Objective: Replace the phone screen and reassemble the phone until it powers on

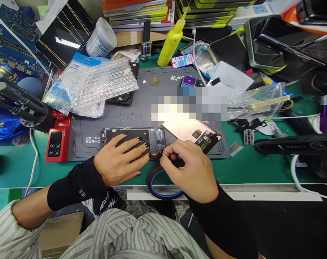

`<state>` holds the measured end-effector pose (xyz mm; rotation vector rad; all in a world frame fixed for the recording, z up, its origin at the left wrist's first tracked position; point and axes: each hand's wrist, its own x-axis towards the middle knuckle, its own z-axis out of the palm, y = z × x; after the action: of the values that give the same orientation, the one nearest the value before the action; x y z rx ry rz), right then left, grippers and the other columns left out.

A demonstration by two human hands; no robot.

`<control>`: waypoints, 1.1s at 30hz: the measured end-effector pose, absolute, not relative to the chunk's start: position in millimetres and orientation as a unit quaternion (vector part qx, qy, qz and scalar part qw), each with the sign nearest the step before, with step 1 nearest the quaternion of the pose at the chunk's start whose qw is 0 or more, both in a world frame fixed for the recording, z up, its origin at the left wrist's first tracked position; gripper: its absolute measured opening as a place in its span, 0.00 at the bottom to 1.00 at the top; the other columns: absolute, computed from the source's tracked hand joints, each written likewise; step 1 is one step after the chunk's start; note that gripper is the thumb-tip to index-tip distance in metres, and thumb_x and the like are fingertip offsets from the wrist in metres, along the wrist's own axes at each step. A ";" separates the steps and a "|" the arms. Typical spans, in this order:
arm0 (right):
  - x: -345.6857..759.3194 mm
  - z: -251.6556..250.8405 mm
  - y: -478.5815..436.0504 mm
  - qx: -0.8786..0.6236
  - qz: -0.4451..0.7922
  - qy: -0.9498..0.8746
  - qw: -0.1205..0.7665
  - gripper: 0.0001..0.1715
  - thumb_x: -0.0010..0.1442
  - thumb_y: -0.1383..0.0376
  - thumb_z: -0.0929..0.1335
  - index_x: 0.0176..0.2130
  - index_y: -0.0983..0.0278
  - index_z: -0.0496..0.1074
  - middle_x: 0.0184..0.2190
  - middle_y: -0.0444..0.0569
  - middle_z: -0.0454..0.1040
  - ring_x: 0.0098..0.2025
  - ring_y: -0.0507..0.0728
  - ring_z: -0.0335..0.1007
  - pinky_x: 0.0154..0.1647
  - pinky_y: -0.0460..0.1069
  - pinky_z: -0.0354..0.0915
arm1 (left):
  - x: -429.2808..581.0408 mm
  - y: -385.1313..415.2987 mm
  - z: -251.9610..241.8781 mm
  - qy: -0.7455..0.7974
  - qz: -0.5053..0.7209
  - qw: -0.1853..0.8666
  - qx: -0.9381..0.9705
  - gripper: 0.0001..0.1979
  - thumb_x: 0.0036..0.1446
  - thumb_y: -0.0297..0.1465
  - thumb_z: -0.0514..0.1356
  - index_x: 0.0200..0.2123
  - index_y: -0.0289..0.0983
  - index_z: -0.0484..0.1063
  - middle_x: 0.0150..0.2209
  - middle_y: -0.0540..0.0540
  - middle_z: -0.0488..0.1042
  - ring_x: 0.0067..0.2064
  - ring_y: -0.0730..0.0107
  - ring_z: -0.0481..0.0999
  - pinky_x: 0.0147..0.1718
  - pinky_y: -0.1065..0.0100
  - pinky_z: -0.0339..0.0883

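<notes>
An opened phone lies lengthwise on the grey work mat, its inner parts showing at the right end. My left hand rests on it with fingers spread flat over the dark panel. At the phone's lower right corner, my right hand is closed, thumb and index finger pinched together; whatever is between them is too small to make out. Just behind that hand lies a shiny copper-coloured panel with a black part at its lower end. Below the right hand, a black roll of tape with a blue core overhangs the desk edge.
A red device with buttons sits at the mat's left end. Bubble wrap, a yellow bottle and a white jar stand or lie behind. To the right are a razor blade and a black bar-shaped tool. Pixelation covers part of the mat.
</notes>
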<state>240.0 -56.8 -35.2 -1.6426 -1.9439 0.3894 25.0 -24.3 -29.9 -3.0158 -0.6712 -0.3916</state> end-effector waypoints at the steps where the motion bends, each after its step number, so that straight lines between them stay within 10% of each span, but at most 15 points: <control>1: 239.9 -35.7 -56.9 -0.614 0.142 -0.725 0.279 0.09 0.51 0.69 0.65 0.21 0.62 0.64 0.19 0.41 0.63 0.26 0.53 0.59 0.30 0.48 0.55 | 25.1 -24.2 -30.1 -0.216 -0.123 0.014 -0.969 0.16 0.63 0.37 0.55 0.51 0.38 0.69 0.53 0.45 0.74 0.56 0.57 0.70 0.55 0.51 0.60; 23: 232.2 -25.1 -70.3 -0.597 0.023 -0.772 0.216 0.02 0.55 0.67 0.64 0.31 0.64 0.66 0.26 0.50 0.68 0.32 0.60 0.62 0.35 0.53 0.58 | 32.6 -25.7 -31.6 -0.232 -0.100 0.012 -0.968 0.35 0.53 0.57 0.56 0.55 0.39 0.66 0.49 0.41 0.73 0.54 0.49 0.66 0.56 0.44 0.56; 33: 283.4 -21.7 -116.8 -0.643 0.031 -0.693 0.325 0.02 0.57 0.68 0.65 0.34 0.63 0.67 0.21 0.41 0.60 0.26 0.54 0.61 0.30 0.49 0.60 | 28.1 -31.3 -35.0 -0.245 -0.093 0.027 -0.965 0.33 0.57 0.54 0.53 0.57 0.38 0.65 0.53 0.38 0.72 0.58 0.47 0.66 0.58 0.43 0.52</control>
<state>283.4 -116.8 -21.7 -1.6854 -1.8165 0.0819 28.1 -31.3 -35.0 -2.9783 -0.7579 -0.2886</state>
